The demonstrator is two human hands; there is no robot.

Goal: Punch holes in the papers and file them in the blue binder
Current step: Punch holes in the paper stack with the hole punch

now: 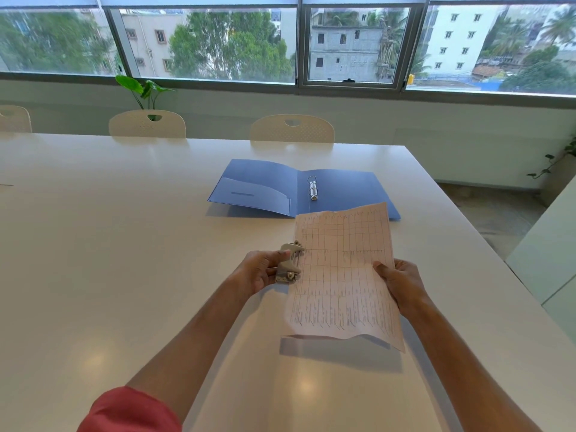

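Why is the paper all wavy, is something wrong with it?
Nothing is broken. The paper sags and ripples because it is held in the air, the right hand gripping one edge and the left hand holding the hole punch on the other.

Both arms extended forward over the table, each hand gripping something.

Left hand (260,271): fingers curled around a small metal hole punch (290,262), thumb on top of its lever, palm turned inward to the right. Left forearm bare, running diagonally up from lower left; a red sleeve (131,411) covers the upper arm at the bottom edge. Right hand (402,283): pinches the right edge of a sheet of paper (341,272), thumb on the upper face, fingers hidden beneath. Right forearm bare, entering from lower right. Hands level with each other, well apart, the sheet spanning between them, raised off the table.
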